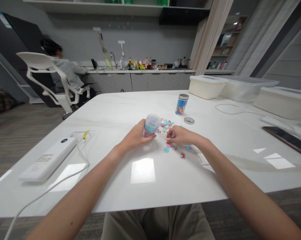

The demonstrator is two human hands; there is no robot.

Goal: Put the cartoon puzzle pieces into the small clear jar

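My left hand (137,133) is wrapped round a clear canister (152,125) with a pink and blue print, tilted above the table. The canister's open-looking mouth faces up and toward me. Just right of it, my right hand (179,135) is low over a spread of small colourful jigsaw puzzle pieces (166,150), its fingers pinched together; what lies between them is too small to make out. One loose puzzle piece (183,155) is nearer to me. Behind the right hand lies a round lid (189,120), beside a second blue printed canister (182,104) with its silver lid on.
A white power bank-like box (50,158) with a cable lies at left. Along the right stand lidded storage bins (207,87), a phone (288,138) and a white cable. Past the white table (110,110), a person (67,73) sits in an office chair by a kitchen counter.
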